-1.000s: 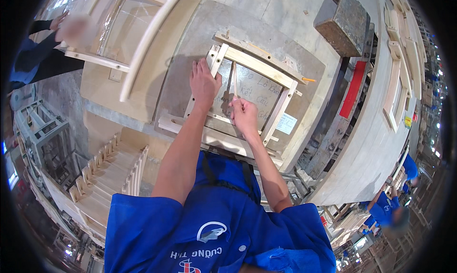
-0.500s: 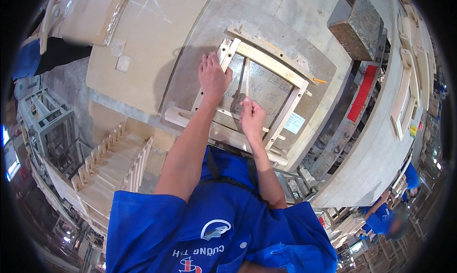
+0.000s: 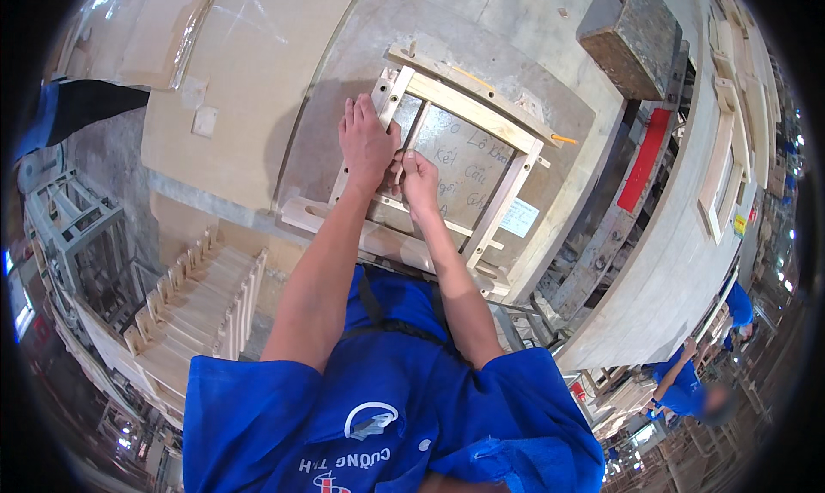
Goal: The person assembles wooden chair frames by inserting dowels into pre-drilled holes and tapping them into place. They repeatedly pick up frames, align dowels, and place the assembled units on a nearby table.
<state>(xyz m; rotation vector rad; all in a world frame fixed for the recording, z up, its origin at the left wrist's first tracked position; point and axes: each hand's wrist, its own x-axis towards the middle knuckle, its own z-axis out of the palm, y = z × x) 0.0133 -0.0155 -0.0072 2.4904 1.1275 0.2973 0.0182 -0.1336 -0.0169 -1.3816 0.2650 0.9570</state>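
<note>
A pale wooden frame (image 3: 473,112) lies on a worn grey board (image 3: 550,89) in front of me, with dark holes along its side rails. My left hand (image 3: 368,145) grips its left rail, fingers over the outer side and thumb on the inner side. Inside the opening, my right hand (image 3: 419,179) is closed around a slim wooden stick (image 3: 418,123). The stick points away from me toward the frame's far left corner; its near end is partly hidden by my fingers. My two hands are almost touching at the left rail.
Beyond the frame lie a wooden strip (image 3: 464,82) and an orange pencil (image 3: 563,139). A paper label (image 3: 519,218) sits at its right. Farther right stands a rusty metal box (image 3: 632,42) near a red strip (image 3: 644,162). Slatted wooden parts (image 3: 202,291) stand lower left. Co-workers in blue (image 3: 683,390) are at right.
My right hand has moved left with the stick, from the middle of the opening to beside my left hand. The stick now leans more. The whole view has shifted slightly.
</note>
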